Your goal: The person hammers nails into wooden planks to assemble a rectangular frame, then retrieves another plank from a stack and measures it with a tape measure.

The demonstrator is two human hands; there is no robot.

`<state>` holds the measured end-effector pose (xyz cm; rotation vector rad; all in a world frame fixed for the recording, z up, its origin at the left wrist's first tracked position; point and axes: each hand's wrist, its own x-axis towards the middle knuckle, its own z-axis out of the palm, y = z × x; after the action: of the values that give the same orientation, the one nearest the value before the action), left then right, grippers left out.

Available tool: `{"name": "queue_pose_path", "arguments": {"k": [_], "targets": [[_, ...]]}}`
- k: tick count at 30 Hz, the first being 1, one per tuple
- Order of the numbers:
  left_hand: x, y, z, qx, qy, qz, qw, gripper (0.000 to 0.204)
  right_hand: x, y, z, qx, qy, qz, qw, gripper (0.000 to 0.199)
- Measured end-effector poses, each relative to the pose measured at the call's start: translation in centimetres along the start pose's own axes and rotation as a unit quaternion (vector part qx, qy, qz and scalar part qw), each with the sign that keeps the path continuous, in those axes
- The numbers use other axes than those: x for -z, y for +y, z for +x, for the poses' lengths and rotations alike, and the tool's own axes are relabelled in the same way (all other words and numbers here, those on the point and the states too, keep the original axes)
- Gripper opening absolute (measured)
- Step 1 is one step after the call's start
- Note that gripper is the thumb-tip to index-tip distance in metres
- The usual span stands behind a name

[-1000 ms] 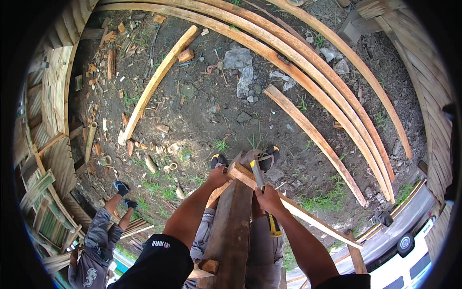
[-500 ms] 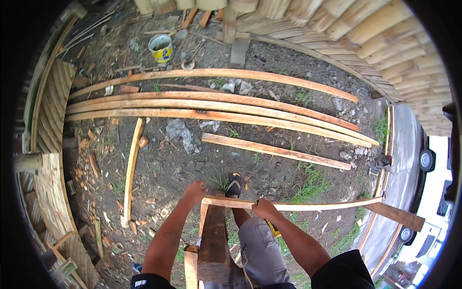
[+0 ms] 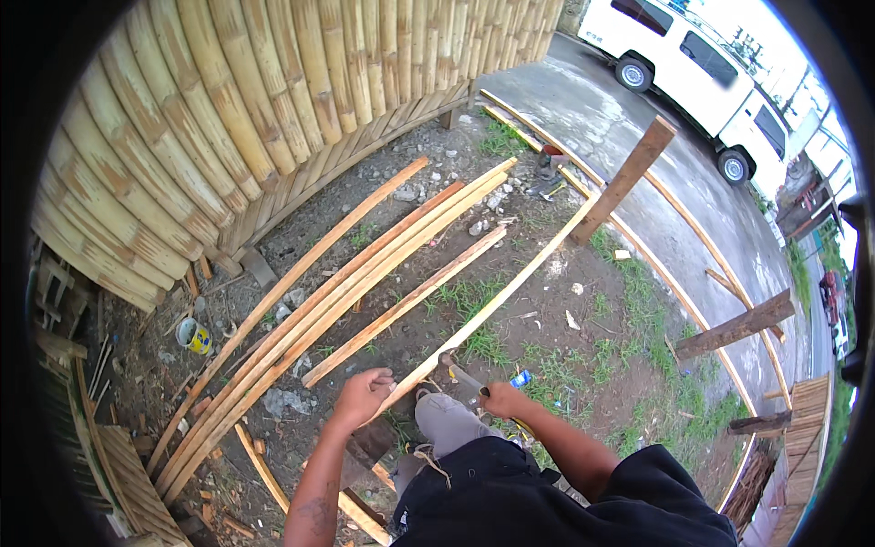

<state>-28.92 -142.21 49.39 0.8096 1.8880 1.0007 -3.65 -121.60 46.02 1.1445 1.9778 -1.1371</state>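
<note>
Gripping the near end of a long bamboo strip point(image 3: 492, 301), the left hand point(image 3: 362, 395) is closed around it at about knee height, so the strip runs away from the body and up toward a slanted wooden post point(image 3: 624, 180), where its far end seems to rest. Held this way, the slat is steadied along its length, probably so the blade can work on it. The right hand point(image 3: 499, 398) is closed on the handle of a knife point(image 3: 462, 376), its blade pointing toward the strip just beside the left hand. The strip is pale yellow, thin, narrow and slightly bowed, with a clean split face. More strips like it lie in a bundle point(image 3: 346, 292) on the dirt ground point(image 3: 547, 273) to the left, beside a curved bamboo wall point(image 3: 228, 109). A small paint can point(image 3: 194, 335) stands near the bundle's end.
</note>
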Motion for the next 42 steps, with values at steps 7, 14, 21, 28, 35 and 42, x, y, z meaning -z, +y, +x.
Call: {"name": "queue_pose_path", "arguments": {"k": [7,14,21,28,35,42], "targets": [[-13.7,9.9,3.5,-0.027,-0.097,-0.032,0.994,0.018,5.2,10.9,-7.2,0.025,0.237,0.093,0.967,0.037],[-27.9,19.0,13.7,-0.077,-0.234,0.051,0.968,0.019,12.5,20.9,-6.2,-0.022,0.258,0.297,0.919,0.036],[-43.4,28.9,27.6,-0.107,-0.33,0.06,0.936,0.017,21.8,32.7,-2.6,-0.109,0.252,0.29,0.917,0.04],[-50.4,37.8,37.6,-0.13,-0.284,0.075,0.947,0.022,33.8,36.7,-2.9,-0.111,0.25,0.325,0.906,0.04],[-51.4,42.2,49.3,-0.136,-0.26,-0.006,0.956,0.02,47.8,34.0,2.7,-0.044,0.317,0.353,0.879,0.036],[-52.4,44.9,67.7,-0.163,-0.212,-0.049,0.962,0.019,61.8,29.6,14.2,0.022,0.331,0.429,0.841,0.024]]}}
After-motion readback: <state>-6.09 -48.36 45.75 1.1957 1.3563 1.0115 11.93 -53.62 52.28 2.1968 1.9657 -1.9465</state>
